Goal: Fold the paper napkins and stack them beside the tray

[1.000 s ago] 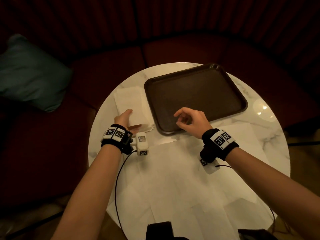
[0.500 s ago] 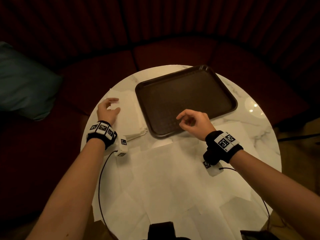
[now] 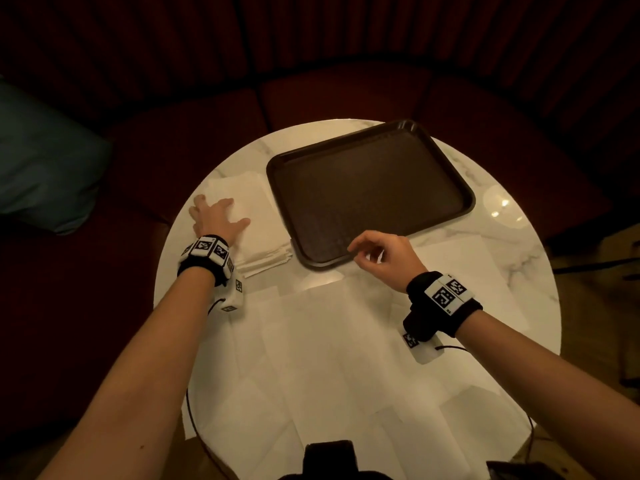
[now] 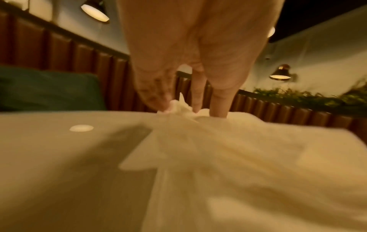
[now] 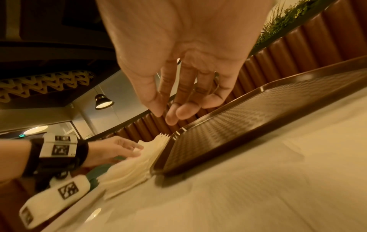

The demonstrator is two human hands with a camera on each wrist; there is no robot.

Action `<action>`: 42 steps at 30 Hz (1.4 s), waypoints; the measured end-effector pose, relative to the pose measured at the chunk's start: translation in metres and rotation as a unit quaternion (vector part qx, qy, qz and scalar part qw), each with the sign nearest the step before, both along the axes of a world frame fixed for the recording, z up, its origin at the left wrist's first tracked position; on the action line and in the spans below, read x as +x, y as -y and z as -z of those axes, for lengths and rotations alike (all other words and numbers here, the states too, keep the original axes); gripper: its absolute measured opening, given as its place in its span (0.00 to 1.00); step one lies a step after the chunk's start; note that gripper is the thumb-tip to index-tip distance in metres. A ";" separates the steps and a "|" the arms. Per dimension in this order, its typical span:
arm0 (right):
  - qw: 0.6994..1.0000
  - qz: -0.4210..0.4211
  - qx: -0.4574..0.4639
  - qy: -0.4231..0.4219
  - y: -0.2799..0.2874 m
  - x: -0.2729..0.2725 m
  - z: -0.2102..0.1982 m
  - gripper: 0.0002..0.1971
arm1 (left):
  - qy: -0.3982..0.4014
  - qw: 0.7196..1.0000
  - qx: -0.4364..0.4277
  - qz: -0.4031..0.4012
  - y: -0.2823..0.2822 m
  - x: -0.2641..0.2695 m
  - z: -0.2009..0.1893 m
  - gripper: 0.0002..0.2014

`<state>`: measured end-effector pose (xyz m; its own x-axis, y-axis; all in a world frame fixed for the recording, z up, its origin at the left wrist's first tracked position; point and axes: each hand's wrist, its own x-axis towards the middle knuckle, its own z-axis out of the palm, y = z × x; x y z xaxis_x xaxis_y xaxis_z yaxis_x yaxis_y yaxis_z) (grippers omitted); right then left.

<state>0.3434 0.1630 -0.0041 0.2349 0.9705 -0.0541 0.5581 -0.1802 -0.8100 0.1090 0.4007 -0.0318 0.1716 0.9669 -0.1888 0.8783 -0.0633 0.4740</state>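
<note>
A stack of folded white napkins point(image 3: 258, 216) lies on the marble table just left of the dark brown tray point(image 3: 367, 195). My left hand point(image 3: 221, 211) lies spread on the stack's left part. In the left wrist view its fingertips point(image 4: 218, 113) press into the crinkled top napkin point(image 4: 238, 149). My right hand point(image 3: 355, 257) hovers over the tray's near rim with fingers loosely curled and nothing in it, as the right wrist view confirms point(image 5: 164, 117). Several unfolded napkins point(image 3: 329, 341) cover the near half of the table.
The round table point(image 3: 512, 258) is ringed by a dark red booth seat, with a teal cushion point(image 3: 45, 168) at the left. Wrist camera cables hang off the near edge. A dark object point(image 3: 329, 459) sits at the bottom of the head view.
My left hand moved from the stack's near edge to its far left part and flattened onto it. The right hand stayed by the tray's near rim.
</note>
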 end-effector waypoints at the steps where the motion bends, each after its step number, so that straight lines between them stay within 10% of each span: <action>1: 1.000 -0.007 -0.020 0.008 0.004 -0.001 0.003 0.07 | -0.038 0.999 0.014 0.001 0.005 -0.001 -0.006 0.29; 6: 0.969 -0.128 -0.192 0.089 0.039 -0.017 0.009 0.09 | -0.049 0.988 0.140 0.049 0.066 -0.016 -0.046 0.24; 10: 0.936 -0.145 -0.274 0.164 0.068 -0.036 0.025 0.25 | 0.040 0.997 0.004 0.061 0.144 -0.034 -0.032 0.17; 14: 0.951 -0.058 -0.264 0.153 0.085 -0.050 0.035 0.33 | -0.041 0.991 -0.127 0.026 0.214 -0.040 -0.004 0.22; 20: 0.959 -0.016 -0.252 0.129 0.087 -0.067 0.036 0.45 | -0.020 0.988 -0.151 -0.015 0.274 -0.032 0.003 0.35; 27: 0.969 -0.002 -0.229 0.096 0.088 -0.066 0.032 0.43 | 0.179 0.966 -0.147 -0.116 0.284 -0.039 0.000 0.29; 32: 0.979 -0.015 -0.163 0.118 0.089 -0.064 0.033 0.14 | 0.298 0.936 -0.137 -0.129 0.283 -0.047 0.007 0.19; 42: 0.969 -0.035 -0.246 0.004 0.079 -0.077 0.038 0.24 | 0.345 0.920 -0.181 -0.046 0.283 -0.022 0.024 0.22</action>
<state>0.2668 0.0840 -0.0422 0.1722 0.8410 -0.5128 0.5883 -0.5054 -0.6313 0.0873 0.1177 -0.0555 0.2923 0.8789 -0.3768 0.3533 0.2669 0.8966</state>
